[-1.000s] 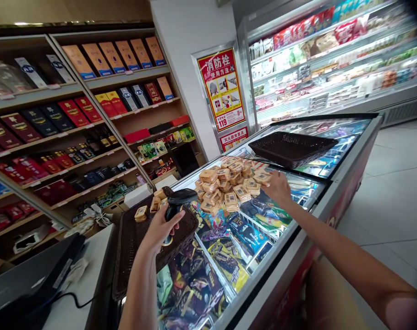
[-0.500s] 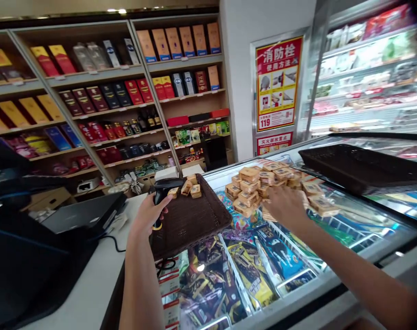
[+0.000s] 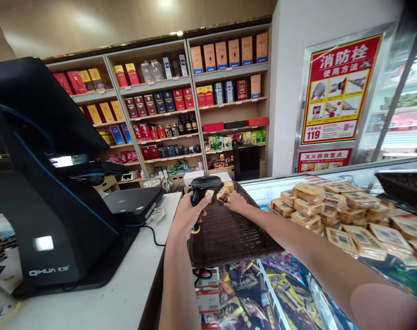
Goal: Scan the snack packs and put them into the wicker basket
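Observation:
My left hand [image 3: 188, 213] is wrapped around the handle of a black barcode scanner [image 3: 205, 182], its head over the far end of a brown woven tray [image 3: 229, 233]. Small tan wrapped snack packs [image 3: 222, 194] lie at that far end, below and beside the scanner. Over the same group is my right hand [image 3: 237, 202], its fingers closed around a pack that they mostly hide. A large pile of similar wrapped packs with printed labels [image 3: 308, 206] sits on the glass freezer top, right of the tray.
A black checkout terminal [image 3: 57, 197] stands on the white counter [image 3: 126, 275] at left. Below the tray, the freezer [image 3: 260, 293] holds bagged ices. Another dark tray [image 3: 404, 188] lies at far right. Shelves of boxed goods [image 3: 167, 105] line the back wall.
My right hand has moved left from the pile to the packs in the tray. The left hand still grips the scanner. The view has turned left, bringing the terminal in.

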`<state>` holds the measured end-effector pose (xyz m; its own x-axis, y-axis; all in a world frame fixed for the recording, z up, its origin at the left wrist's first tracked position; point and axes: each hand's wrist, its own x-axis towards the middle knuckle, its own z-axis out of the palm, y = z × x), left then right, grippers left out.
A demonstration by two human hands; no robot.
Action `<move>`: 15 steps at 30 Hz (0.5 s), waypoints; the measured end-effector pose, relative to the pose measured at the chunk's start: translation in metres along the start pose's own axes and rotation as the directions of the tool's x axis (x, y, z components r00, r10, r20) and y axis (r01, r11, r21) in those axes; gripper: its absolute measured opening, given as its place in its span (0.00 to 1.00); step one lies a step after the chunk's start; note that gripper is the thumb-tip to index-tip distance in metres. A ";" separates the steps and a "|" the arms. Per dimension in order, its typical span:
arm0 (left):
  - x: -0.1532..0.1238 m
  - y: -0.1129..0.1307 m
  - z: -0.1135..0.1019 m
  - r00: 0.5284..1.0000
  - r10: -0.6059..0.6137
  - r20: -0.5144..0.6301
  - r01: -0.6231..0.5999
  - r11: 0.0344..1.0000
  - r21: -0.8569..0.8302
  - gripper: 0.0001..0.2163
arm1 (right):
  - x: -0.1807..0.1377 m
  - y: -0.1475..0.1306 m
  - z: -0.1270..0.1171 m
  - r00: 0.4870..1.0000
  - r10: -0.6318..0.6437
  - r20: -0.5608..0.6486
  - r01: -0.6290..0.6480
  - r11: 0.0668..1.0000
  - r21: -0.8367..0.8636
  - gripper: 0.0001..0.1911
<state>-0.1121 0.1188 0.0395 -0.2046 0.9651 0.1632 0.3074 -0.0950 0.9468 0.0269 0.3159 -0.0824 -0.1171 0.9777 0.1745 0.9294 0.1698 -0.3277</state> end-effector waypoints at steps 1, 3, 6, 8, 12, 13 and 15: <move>0.000 -0.001 0.000 1.000 0.002 0.006 -0.002 1.000 -0.013 0.21 | 0.004 0.000 0.005 1.000 0.010 0.003 -0.010 1.000 0.012 0.32; 0.000 -0.002 0.002 1.000 0.014 0.024 -0.013 1.000 -0.020 0.20 | 0.008 0.002 0.010 1.000 0.024 0.006 -0.024 0.999 0.031 0.30; 0.000 -0.002 0.005 0.999 0.022 0.032 -0.022 1.000 0.008 0.19 | 0.009 0.005 0.003 0.999 0.032 0.025 -0.034 0.998 0.057 0.28; 0.000 -0.001 0.010 0.999 0.027 0.029 -0.028 0.999 0.034 0.18 | 0.002 0.008 -0.011 0.999 0.006 0.044 -0.009 0.997 0.077 0.30; -0.002 0.005 0.024 0.997 0.078 -0.009 -0.077 0.993 0.085 0.18 | -0.036 0.027 -0.048 0.991 -0.130 -0.008 0.130 0.983 0.130 0.34; -0.003 0.007 0.030 0.994 0.102 -0.026 -0.098 0.990 0.106 0.17 | -0.049 0.035 -0.056 0.983 -0.169 -0.074 0.178 0.973 0.145 0.34; -0.008 0.014 0.042 0.988 0.153 -0.027 -0.148 0.979 0.143 0.16 | -0.078 0.057 -0.071 0.939 -0.224 -0.261 0.271 0.949 0.160 0.33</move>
<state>-0.0671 0.1198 0.0400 -0.1800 0.9323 0.3137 0.4643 -0.2007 0.8626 0.1139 0.2405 -0.0493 -0.2268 0.8476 0.4797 0.7943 0.4460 -0.4126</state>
